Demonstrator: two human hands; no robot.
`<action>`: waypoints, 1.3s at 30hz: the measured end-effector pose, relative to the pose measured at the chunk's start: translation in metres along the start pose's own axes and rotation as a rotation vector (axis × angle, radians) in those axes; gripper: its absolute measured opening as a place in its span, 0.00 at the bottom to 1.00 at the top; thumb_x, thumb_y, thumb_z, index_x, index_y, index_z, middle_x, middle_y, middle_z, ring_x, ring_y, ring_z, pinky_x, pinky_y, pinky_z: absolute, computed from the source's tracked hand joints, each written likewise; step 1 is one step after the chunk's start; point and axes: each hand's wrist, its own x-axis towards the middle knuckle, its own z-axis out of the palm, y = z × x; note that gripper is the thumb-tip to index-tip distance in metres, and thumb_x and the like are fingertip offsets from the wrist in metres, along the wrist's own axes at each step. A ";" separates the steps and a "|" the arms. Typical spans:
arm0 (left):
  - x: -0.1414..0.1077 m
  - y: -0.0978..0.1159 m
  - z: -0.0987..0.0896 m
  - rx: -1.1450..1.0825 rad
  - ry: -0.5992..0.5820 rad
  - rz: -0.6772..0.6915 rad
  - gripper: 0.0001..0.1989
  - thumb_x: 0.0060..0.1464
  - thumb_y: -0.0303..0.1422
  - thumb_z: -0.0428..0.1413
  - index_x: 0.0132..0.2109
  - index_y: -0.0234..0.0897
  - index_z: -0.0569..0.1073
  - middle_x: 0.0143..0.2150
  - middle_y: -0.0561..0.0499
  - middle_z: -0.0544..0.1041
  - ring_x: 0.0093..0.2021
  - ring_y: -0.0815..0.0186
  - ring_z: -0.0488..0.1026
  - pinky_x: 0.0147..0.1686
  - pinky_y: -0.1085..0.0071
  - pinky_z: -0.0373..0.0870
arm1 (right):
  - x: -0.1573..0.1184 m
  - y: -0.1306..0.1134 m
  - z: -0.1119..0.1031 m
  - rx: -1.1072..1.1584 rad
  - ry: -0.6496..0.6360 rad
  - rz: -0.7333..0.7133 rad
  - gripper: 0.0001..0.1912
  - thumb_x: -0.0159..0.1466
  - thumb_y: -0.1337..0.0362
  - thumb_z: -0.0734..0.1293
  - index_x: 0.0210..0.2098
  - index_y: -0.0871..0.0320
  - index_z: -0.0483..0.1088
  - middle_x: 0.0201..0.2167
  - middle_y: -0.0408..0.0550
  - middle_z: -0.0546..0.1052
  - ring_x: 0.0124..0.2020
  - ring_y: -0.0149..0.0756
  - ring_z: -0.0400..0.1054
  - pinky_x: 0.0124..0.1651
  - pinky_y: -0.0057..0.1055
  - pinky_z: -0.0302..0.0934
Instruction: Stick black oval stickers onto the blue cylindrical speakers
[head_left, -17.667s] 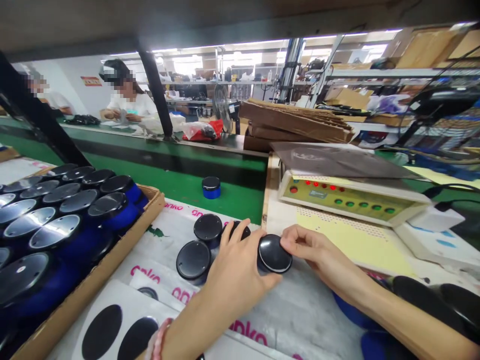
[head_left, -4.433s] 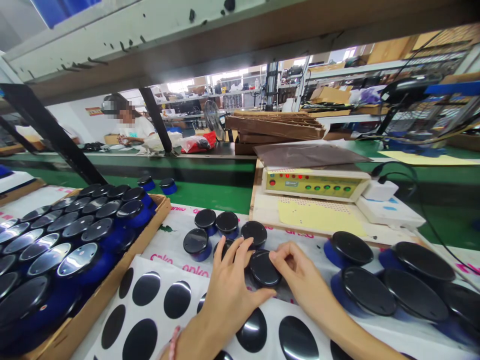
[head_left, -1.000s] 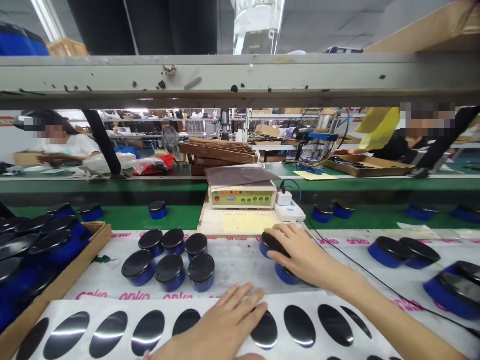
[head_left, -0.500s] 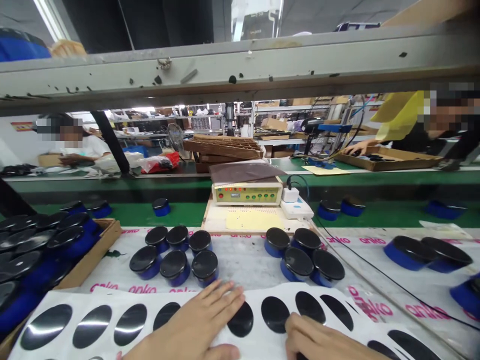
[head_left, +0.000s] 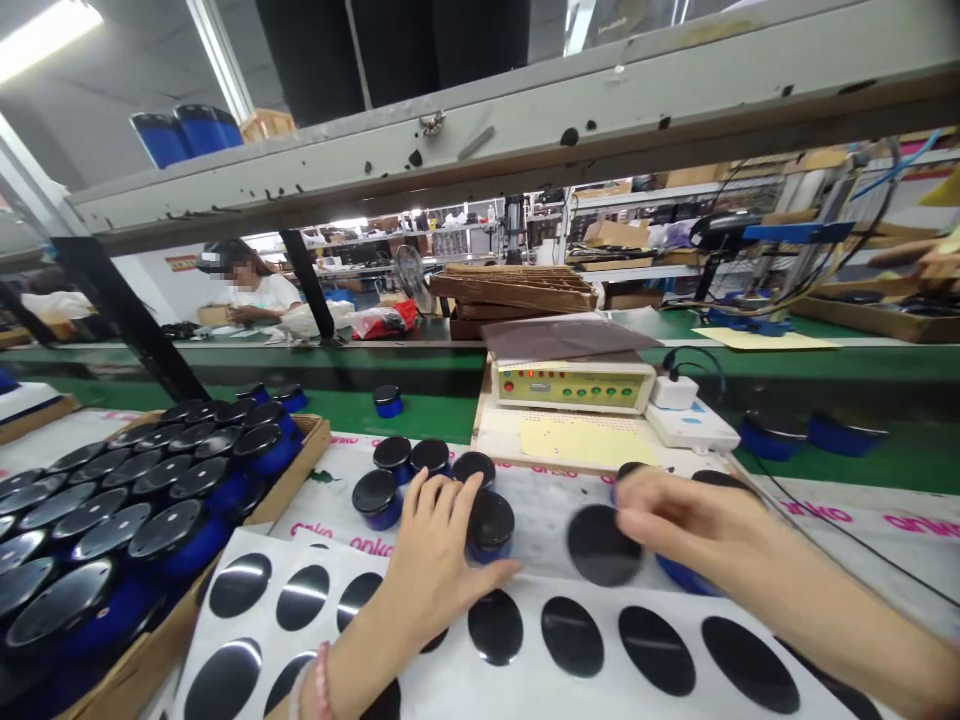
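Note:
My right hand [head_left: 679, 515] pinches a round black sticker [head_left: 604, 545] by its right edge, holding it off the sheet. My left hand [head_left: 435, 560] reaches over a group of round blue containers with glossy black tops, its fingers spread and its thumb stretched out. Right beside the fingers stands one blue container [head_left: 491, 525], and another is hidden behind the hand. Below both hands lies a white sheet [head_left: 555, 695] bearing rows of black discs, such as this black disc [head_left: 572, 636]. A second group of blue containers is partly covered by my right hand.
A cardboard tray [head_left: 289, 480] full of blue containers stands at left. Behind the work surface sit a control box [head_left: 574, 388] and a white power strip [head_left: 694, 428] with a cable running right. A shelf beam [head_left: 480, 130] crosses overhead. A co-worker [head_left: 255, 285] sits far left.
My view has swung left. The right hand has risen from the sheet with a black sticker in its fingers. My left hand has moved off the sheet to the containers.

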 end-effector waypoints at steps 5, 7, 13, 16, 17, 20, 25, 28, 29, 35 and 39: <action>-0.003 -0.009 0.020 -0.070 -0.049 -0.121 0.48 0.43 0.41 0.66 0.64 0.35 0.48 0.54 0.42 0.70 0.57 0.50 0.62 0.61 0.44 0.51 | 0.042 0.015 0.085 0.335 -0.088 0.206 0.18 0.55 0.48 0.67 0.23 0.57 0.66 0.28 0.46 0.72 0.34 0.39 0.65 0.41 0.36 0.58; -0.005 -0.009 0.022 -0.137 -0.052 -0.154 0.53 0.39 0.39 0.68 0.65 0.37 0.44 0.52 0.44 0.72 0.58 0.52 0.62 0.62 0.44 0.48 | 0.043 0.025 0.100 0.415 -0.090 0.248 0.18 0.54 0.48 0.68 0.24 0.58 0.67 0.28 0.47 0.72 0.34 0.39 0.65 0.41 0.37 0.59; -0.005 -0.008 0.018 -0.268 -0.063 -0.195 0.60 0.34 0.35 0.71 0.65 0.42 0.39 0.47 0.52 0.76 0.58 0.54 0.64 0.63 0.45 0.46 | 0.033 0.034 0.107 0.383 -0.085 0.216 0.19 0.55 0.47 0.68 0.23 0.57 0.65 0.31 0.45 0.69 0.35 0.38 0.62 0.40 0.36 0.56; -0.005 -0.009 0.018 -0.275 -0.065 -0.191 0.59 0.35 0.36 0.71 0.65 0.42 0.40 0.47 0.52 0.76 0.58 0.53 0.63 0.63 0.46 0.46 | 0.034 0.036 0.109 0.349 -0.084 0.206 0.19 0.55 0.47 0.68 0.23 0.57 0.65 0.32 0.45 0.68 0.36 0.38 0.61 0.41 0.35 0.56; -0.005 -0.009 0.018 -0.274 -0.065 -0.190 0.59 0.35 0.37 0.71 0.65 0.42 0.40 0.47 0.52 0.76 0.58 0.53 0.63 0.63 0.46 0.46 | 0.034 0.037 0.110 0.339 -0.081 0.201 0.19 0.55 0.47 0.67 0.23 0.57 0.65 0.32 0.45 0.67 0.36 0.38 0.62 0.41 0.35 0.56; -0.005 -0.009 0.019 -0.262 -0.063 -0.193 0.58 0.35 0.39 0.70 0.65 0.42 0.41 0.47 0.52 0.76 0.58 0.53 0.64 0.63 0.47 0.46 | 0.035 0.038 0.112 0.320 -0.071 0.200 0.19 0.55 0.47 0.67 0.24 0.57 0.65 0.31 0.45 0.67 0.36 0.38 0.62 0.41 0.35 0.56; -0.006 -0.009 0.020 -0.239 -0.047 -0.177 0.58 0.35 0.38 0.70 0.65 0.41 0.41 0.47 0.52 0.76 0.58 0.53 0.63 0.63 0.48 0.47 | 0.035 0.040 0.114 0.274 -0.061 0.173 0.19 0.56 0.47 0.67 0.24 0.57 0.65 0.32 0.44 0.67 0.34 0.36 0.62 0.39 0.32 0.58; -0.006 -0.008 0.020 -0.240 -0.048 -0.173 0.56 0.36 0.37 0.70 0.65 0.41 0.42 0.47 0.52 0.76 0.58 0.53 0.64 0.63 0.49 0.47 | 0.034 0.041 0.114 0.235 -0.057 0.147 0.19 0.57 0.47 0.66 0.24 0.57 0.64 0.32 0.45 0.66 0.33 0.35 0.63 0.36 0.31 0.60; -0.006 -0.008 0.020 -0.242 -0.048 -0.172 0.56 0.37 0.37 0.70 0.65 0.41 0.43 0.47 0.52 0.76 0.58 0.53 0.63 0.63 0.49 0.46 | 0.034 0.041 0.115 0.221 -0.052 0.140 0.19 0.57 0.46 0.65 0.25 0.57 0.64 0.31 0.45 0.67 0.32 0.34 0.63 0.36 0.31 0.60; -0.007 -0.008 0.021 -0.241 -0.054 -0.167 0.53 0.40 0.37 0.69 0.65 0.40 0.44 0.47 0.51 0.75 0.58 0.54 0.62 0.62 0.50 0.47 | 0.032 0.040 0.116 0.169 -0.014 0.082 0.18 0.58 0.48 0.65 0.24 0.56 0.63 0.29 0.45 0.67 0.31 0.35 0.63 0.36 0.31 0.60; -0.007 -0.007 0.022 -0.231 -0.042 -0.164 0.53 0.39 0.37 0.69 0.65 0.40 0.44 0.48 0.49 0.75 0.58 0.53 0.63 0.62 0.49 0.48 | 0.032 0.043 0.118 0.139 0.006 0.052 0.16 0.59 0.50 0.64 0.25 0.56 0.62 0.29 0.45 0.67 0.32 0.36 0.63 0.37 0.33 0.59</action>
